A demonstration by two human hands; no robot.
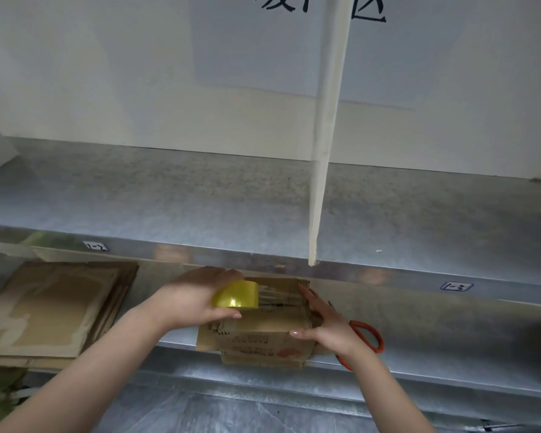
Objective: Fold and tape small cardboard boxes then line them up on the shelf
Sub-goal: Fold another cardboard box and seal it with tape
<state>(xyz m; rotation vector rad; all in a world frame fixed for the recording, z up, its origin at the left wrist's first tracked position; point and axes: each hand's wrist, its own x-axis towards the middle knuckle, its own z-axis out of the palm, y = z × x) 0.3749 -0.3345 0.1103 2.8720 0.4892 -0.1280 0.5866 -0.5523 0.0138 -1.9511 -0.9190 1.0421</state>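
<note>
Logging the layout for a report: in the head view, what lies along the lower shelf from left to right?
Flat cardboard stack → left hand gripping tape → box → right hand → scissors.

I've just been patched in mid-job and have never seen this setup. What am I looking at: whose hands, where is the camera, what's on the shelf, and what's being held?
There is no machine here. A person works with bare hands, and the single picture comes from a camera worn on their head, looking forward and down. The left hand grips a yellow tape roll, with a strip of tape drawn across the top of a small cardboard box. The right hand steadies the box's right side with straight fingers. The box sits on a metal shelf. Orange-handled scissors lie behind the right hand, and a stack of flat cardboard lies to the left.
</note>
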